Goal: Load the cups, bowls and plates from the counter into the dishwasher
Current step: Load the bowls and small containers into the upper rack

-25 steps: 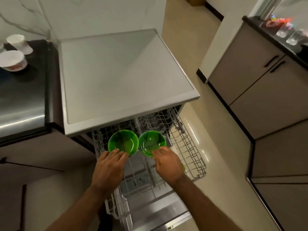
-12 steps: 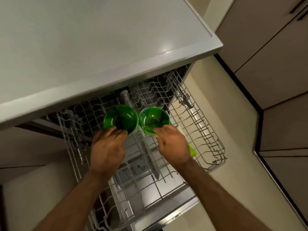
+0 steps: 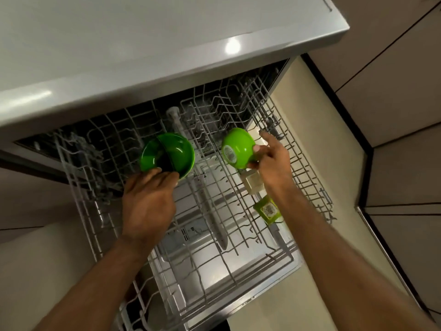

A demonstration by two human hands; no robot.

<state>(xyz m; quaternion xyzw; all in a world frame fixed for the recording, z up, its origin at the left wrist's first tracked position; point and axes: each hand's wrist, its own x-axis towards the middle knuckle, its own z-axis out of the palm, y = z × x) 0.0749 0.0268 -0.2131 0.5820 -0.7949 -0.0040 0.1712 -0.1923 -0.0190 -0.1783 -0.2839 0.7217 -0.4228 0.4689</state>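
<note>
The dishwasher's wire rack (image 3: 307, 177) is pulled out below the grey counter top (image 3: 143, 56). My left hand (image 3: 149, 201) holds a stack of two green bowls (image 3: 169, 154) by its near rim, open side up, above the rack's left middle. To the right, my right hand (image 3: 272, 163) grips another green bowl (image 3: 237, 148), which is turned on its side so that its labelled base faces left. That bowl hangs over the rack's right half.
A green labelled item (image 3: 267, 210) and a pale block (image 3: 253, 185) lie in the rack's right side beneath my right arm. The open dishwasher door (image 3: 250, 290) lies below the rack. Brown cabinet fronts (image 3: 393, 91) stand to the right across a strip of floor.
My right hand has carried its bowl to the right and tipped it onto its side, base now showing. The left hand keeps its bowls in about the same place. The view has moved closer.
</note>
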